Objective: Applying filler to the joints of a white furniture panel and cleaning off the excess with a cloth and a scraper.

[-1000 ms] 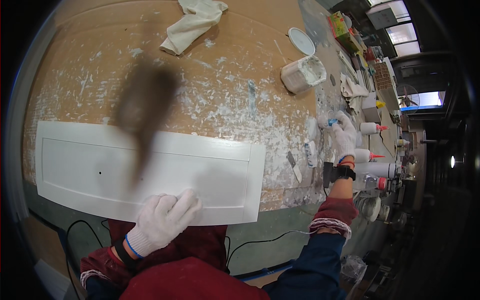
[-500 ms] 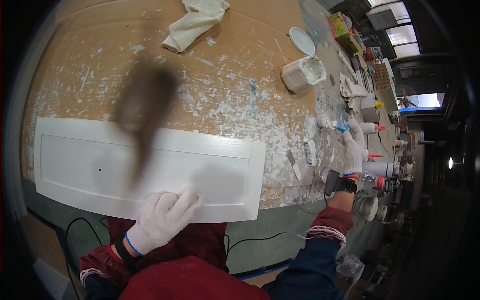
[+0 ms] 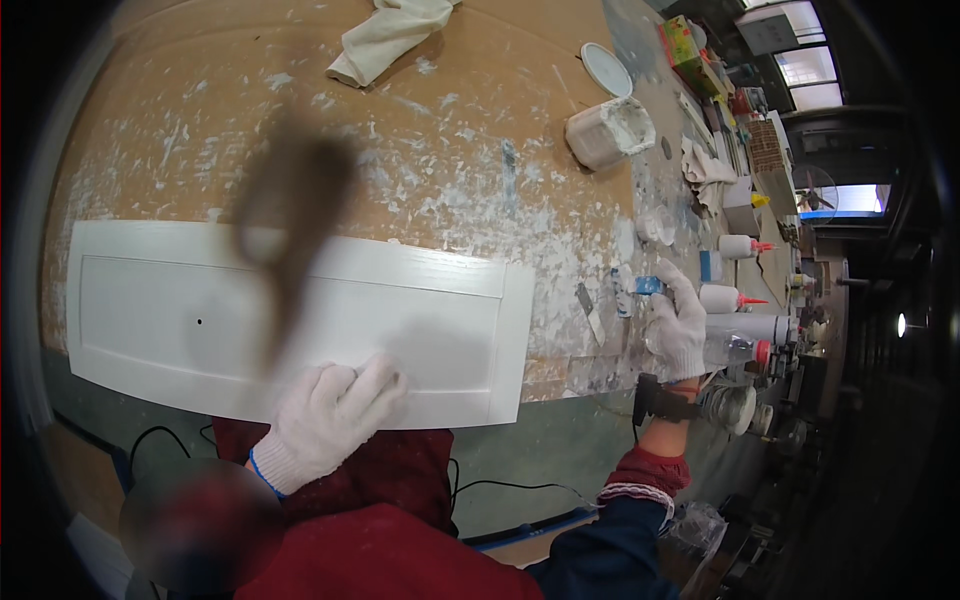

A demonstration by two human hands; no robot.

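Note:
A white panel (image 3: 150, 300) with a recessed middle and a small dark hole lies along the near edge of the table. My left hand (image 3: 325, 420), in a white knitted glove, rests on its near edge. The fingers are bent and bunched; anything under them is hidden. My right hand (image 3: 680, 335), also gloved, is at the right side of the table. Its thumb and fingers close on a small blue piece (image 3: 648, 286), beside a white-and-blue tube (image 3: 623, 292). A scraper blade (image 3: 590, 313) lies just left of that tube.
An open tub of white paste (image 3: 600, 140) stands farther back, its round lid (image 3: 606, 70) behind it. A cream cloth (image 3: 390, 40) lies at the far side. Red-tipped bottles (image 3: 735, 247) and a clear bottle (image 3: 730, 350) line the right. A dark blurred shape (image 3: 295, 200) hides part of the panel.
My right hand has moved nearer and slightly left with the small blue piece, uncovering a blue-marked item by the bottles. My left hand remains at the panel's edge. The whole view has shifted slightly.

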